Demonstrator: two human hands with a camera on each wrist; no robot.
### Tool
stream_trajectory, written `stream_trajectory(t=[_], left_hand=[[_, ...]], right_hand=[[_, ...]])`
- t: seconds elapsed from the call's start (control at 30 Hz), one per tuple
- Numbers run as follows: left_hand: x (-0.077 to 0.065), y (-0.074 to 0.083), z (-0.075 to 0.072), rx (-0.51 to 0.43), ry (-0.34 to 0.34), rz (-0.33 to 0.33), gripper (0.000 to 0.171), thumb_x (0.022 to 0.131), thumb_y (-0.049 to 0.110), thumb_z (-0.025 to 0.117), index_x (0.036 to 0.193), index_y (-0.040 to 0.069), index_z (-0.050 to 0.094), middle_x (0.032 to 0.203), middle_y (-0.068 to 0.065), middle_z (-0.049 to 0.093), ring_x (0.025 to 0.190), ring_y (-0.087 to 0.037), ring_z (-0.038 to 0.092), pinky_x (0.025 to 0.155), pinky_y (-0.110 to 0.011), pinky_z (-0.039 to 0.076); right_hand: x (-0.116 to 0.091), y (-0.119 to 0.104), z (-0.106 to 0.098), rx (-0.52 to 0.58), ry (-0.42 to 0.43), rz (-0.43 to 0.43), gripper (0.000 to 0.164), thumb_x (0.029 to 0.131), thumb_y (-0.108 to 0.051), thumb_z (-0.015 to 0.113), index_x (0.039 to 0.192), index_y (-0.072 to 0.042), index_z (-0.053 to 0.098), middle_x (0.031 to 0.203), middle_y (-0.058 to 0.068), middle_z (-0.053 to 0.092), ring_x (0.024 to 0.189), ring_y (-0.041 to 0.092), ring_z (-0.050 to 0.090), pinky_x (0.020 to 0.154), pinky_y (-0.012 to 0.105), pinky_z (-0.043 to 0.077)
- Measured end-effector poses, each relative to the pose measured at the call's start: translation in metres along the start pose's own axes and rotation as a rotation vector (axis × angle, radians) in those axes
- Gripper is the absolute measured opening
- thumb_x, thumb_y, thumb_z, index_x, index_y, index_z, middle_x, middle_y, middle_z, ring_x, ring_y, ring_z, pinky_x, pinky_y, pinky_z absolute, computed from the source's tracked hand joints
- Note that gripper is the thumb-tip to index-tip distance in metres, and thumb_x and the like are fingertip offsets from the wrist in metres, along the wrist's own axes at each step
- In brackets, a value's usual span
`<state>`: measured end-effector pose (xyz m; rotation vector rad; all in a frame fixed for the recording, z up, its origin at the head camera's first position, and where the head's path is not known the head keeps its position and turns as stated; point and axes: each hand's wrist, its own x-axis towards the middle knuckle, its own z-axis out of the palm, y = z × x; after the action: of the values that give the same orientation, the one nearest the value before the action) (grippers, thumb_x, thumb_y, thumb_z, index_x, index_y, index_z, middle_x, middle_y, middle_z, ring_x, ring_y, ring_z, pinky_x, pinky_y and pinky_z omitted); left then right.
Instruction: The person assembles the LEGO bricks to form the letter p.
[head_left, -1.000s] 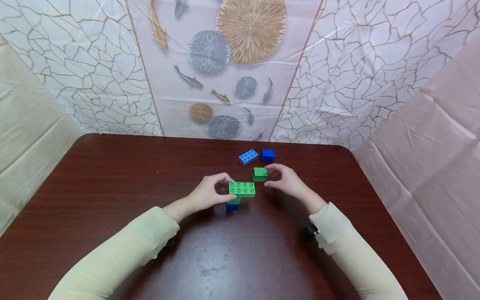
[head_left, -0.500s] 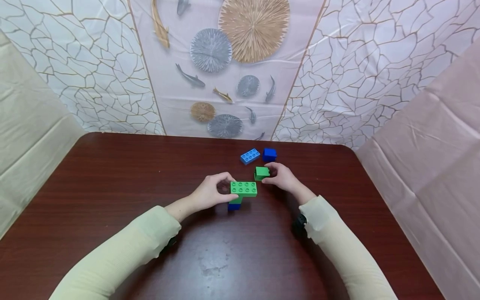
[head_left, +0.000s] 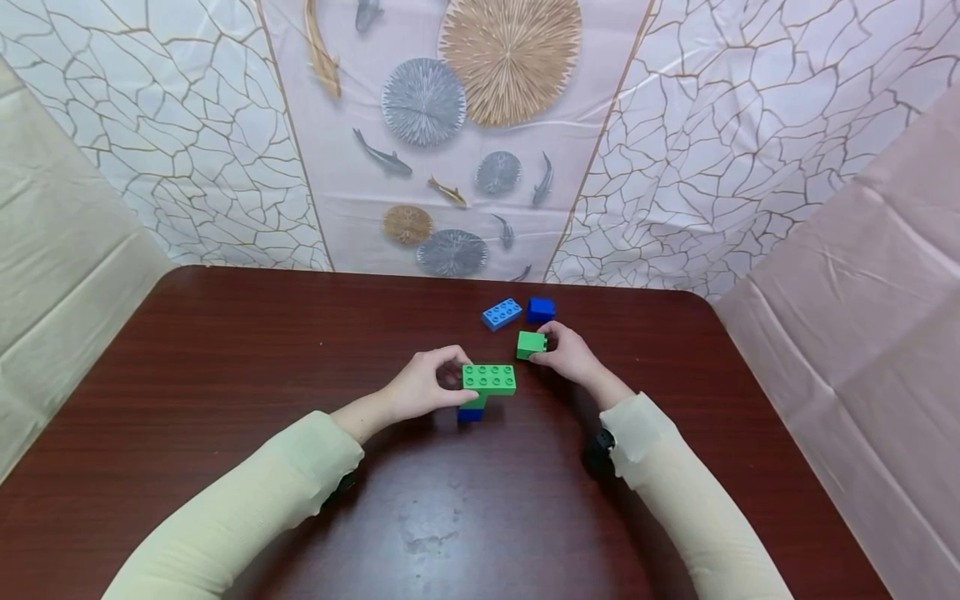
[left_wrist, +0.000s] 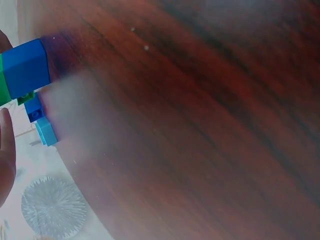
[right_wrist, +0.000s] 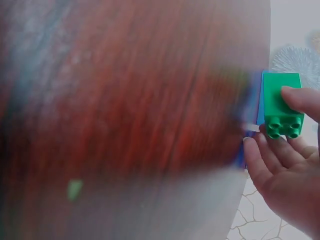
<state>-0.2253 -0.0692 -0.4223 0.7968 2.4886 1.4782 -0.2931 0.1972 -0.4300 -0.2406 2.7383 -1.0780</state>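
Note:
My left hand [head_left: 416, 385] grips a stack of toy building bricks between thumb and fingers. On top of this stack is a long bright green brick [head_left: 489, 379] with its studs up; beneath it come another green brick [head_left: 474, 402] and a dark blue brick [head_left: 470, 414]. The stack's blue bottom brick [left_wrist: 27, 67] also shows at the left edge of the left wrist view. To the right, my right hand [head_left: 572, 357] pinches a separate green brick [head_left: 532, 344]. In the right wrist view, the thumb lies on this green brick [right_wrist: 282, 102], whose studs point sideways toward the palm.
Behind the hands, a light blue brick [head_left: 502, 314] lies studs up on the dark wooden table [head_left: 225, 375]. Beside it is a dark blue brick [head_left: 541, 309] on its side. A patterned cloth [head_left: 450, 183] hangs at the table's far edge, with plain cloth at both sides.
My right thumb and fingers have closed on the separate green brick, which has turned and shifted slightly right. The left hand keeps its hold on the stack in nearly the same place.

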Motion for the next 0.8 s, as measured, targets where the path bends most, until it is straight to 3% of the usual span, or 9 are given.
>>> stream_trajectory(t=[0.3,0.43,0.8], left_hand=[[0.001,0.002,-0.003,0.068,-0.028,0.022,0.035,0.078,0.024,0.076,0.109,0.014,0.064,0.099,-0.002,0.066,0.088,-0.013,0.058,0.079,-0.027,0.051],[0.001,0.001,-0.003,0.106,-0.019,0.043,0.038,0.077,0.025,0.076,0.112,0.011,0.067,0.104,-0.001,0.066,0.094,-0.013,0.057,0.084,-0.029,0.049],[0.001,0.0,0.0,0.083,-0.012,0.04,0.037,0.078,0.022,0.076,0.111,0.008,0.067,0.105,-0.004,0.066,0.093,-0.018,0.058,0.082,-0.032,0.051]], right_hand=[[-0.004,0.001,-0.004,0.134,0.053,-0.091,0.038,0.083,-0.01,0.068,0.117,0.001,0.055,0.111,0.019,0.059,0.099,0.029,0.055,0.082,0.031,0.045],[-0.007,-0.003,-0.006,0.166,0.051,-0.075,0.04,0.082,-0.01,0.068,0.119,-0.001,0.056,0.113,0.019,0.059,0.1,0.028,0.054,0.08,0.029,0.046],[-0.015,-0.008,-0.009,0.174,0.077,-0.07,0.045,0.082,-0.011,0.07,0.123,0.0,0.056,0.116,0.021,0.051,0.099,0.028,0.054,0.075,0.023,0.046]])
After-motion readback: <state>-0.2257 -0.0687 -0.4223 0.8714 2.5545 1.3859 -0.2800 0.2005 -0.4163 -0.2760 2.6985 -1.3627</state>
